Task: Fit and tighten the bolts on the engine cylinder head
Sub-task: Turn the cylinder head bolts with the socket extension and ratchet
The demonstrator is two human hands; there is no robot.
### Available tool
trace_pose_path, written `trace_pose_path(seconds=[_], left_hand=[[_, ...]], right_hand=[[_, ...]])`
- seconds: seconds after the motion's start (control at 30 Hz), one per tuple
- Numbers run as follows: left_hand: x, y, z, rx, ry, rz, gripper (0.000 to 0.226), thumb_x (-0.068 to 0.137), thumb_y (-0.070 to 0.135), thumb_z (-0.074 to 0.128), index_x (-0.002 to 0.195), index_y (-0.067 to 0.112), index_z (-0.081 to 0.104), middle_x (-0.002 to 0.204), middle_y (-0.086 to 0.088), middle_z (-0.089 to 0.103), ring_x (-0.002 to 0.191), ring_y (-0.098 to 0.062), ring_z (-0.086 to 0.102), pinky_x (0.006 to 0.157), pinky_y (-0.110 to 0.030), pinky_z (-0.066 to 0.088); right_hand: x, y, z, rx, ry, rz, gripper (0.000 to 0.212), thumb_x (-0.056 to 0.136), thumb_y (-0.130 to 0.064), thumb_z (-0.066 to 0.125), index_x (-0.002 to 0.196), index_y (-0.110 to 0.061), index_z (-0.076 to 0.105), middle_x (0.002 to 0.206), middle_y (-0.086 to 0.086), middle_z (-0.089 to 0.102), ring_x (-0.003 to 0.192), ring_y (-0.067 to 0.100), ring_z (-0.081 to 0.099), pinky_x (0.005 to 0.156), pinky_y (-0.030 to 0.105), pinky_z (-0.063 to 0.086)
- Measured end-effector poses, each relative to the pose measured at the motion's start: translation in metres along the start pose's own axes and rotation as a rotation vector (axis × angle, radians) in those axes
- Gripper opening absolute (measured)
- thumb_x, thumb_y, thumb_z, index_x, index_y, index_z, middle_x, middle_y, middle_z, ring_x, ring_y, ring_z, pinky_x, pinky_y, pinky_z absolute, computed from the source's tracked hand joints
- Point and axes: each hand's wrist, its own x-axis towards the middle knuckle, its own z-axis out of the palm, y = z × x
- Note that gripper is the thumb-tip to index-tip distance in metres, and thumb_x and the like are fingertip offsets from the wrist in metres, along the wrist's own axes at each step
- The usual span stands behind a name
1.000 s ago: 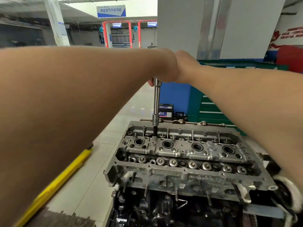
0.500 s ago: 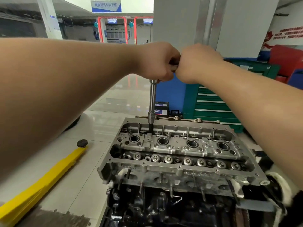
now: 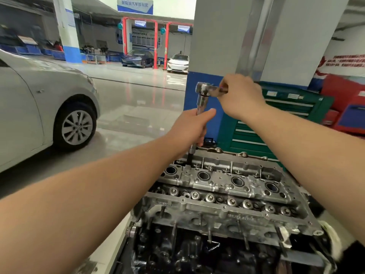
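The grey aluminium cylinder head (image 3: 223,196) sits on top of the dark engine block, with a row of round bores and valve springs showing. A chrome ratchet wrench (image 3: 204,89) on a long extension bar (image 3: 201,103) stands upright in a bolt hole at the head's far left corner. My left hand (image 3: 192,128) grips the extension bar midway down. Higher up and to the right, my right hand (image 3: 240,94) grips the ratchet's handle. The socket end (image 3: 191,155) dips into the head; the bolt itself is hidden.
A silver car (image 3: 39,107) stands on the left over the glossy floor. A grey and blue pillar (image 3: 227,56) rises behind the wrench. A green drawer cabinet (image 3: 276,119) and a red cabinet (image 3: 347,103) are at the back right.
My left hand has slid from the top of the wrench down onto the extension bar. My right hand has swung the handle to the right. The view has turned left, bringing the car in.
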Motion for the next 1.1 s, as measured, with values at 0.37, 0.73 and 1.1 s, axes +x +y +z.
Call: trace_pose_path(seconds=[0.37, 0.73, 1.1], left_hand=[[0.006, 0.054, -0.019, -0.003, 0.086, 0.134, 0.036, 0.096, 0.018, 0.061, 0.068, 0.019, 0.039, 0.048, 0.001, 0.033, 0.044, -0.019, 0.025, 0.045, -0.026, 0.03], [-0.012, 0.03, -0.054, -0.017, 0.13, 0.097, 0.043, 0.098, 0.015, 0.061, 0.062, 0.018, 0.038, 0.05, -0.005, 0.03, 0.044, -0.019, 0.023, 0.045, -0.026, 0.03], [-0.013, 0.02, -0.064, -0.022, 0.142, 0.127, 0.043, 0.099, 0.016, 0.06, 0.061, 0.017, 0.039, 0.048, -0.003, 0.034, 0.042, -0.02, 0.026, 0.044, -0.025, 0.035]], right_hand=[[0.014, -0.014, -0.043, 0.151, 0.142, -0.122, 0.009, 0.096, -0.019, 0.058, 0.095, -0.028, 0.06, 0.09, -0.005, 0.059, 0.086, 0.026, 0.056, 0.068, 0.034, 0.042], [0.001, -0.053, -0.023, 0.177, 0.077, -0.207, 0.015, 0.096, -0.017, 0.057, 0.105, -0.022, 0.068, 0.103, 0.003, 0.07, 0.095, 0.031, 0.062, 0.082, 0.043, 0.054], [-0.002, -0.065, -0.019, 0.163, 0.053, -0.217, 0.017, 0.098, -0.016, 0.056, 0.109, -0.021, 0.069, 0.107, 0.004, 0.07, 0.1, 0.031, 0.061, 0.09, 0.049, 0.052]])
